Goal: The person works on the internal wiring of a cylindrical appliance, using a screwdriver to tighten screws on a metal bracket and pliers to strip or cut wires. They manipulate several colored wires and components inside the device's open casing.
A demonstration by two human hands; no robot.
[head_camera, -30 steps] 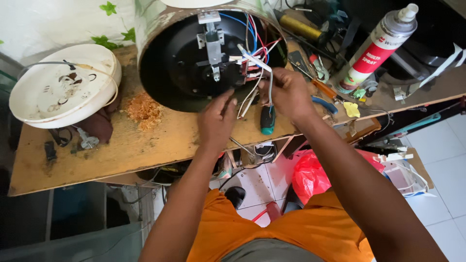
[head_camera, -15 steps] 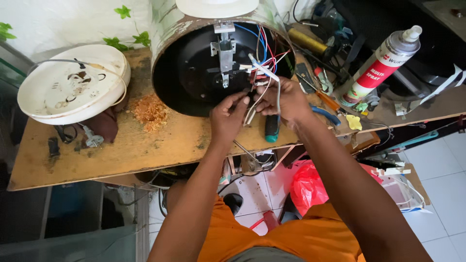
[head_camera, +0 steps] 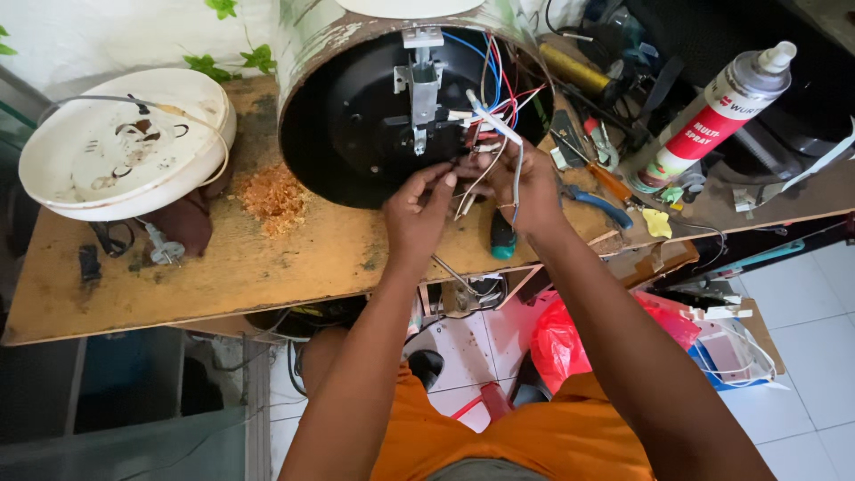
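A round metal tank (head_camera: 356,116) lies on its side on the wooden bench (head_camera: 223,258), its black open end facing me with a metal bracket (head_camera: 420,85) and red, blue and white wires (head_camera: 494,98) inside. My left hand (head_camera: 417,209) pinches thin wires at the tank's lower rim. My right hand (head_camera: 525,187) grips a bundle of white wires coming out of the tank. A green-handled screwdriver (head_camera: 503,236) lies just below my right hand.
A white round cover (head_camera: 125,142) rests at the bench's left, with orange sawdust-like debris (head_camera: 272,191) beside it. A spray can (head_camera: 712,116), blue-handled pliers (head_camera: 592,200) and other tools clutter the right. A red bag (head_camera: 570,343) sits below the bench.
Both hands have stayed at the tank's wires, shifting slightly toward the lower rim. My view has moved a little closer to the tank's opening.
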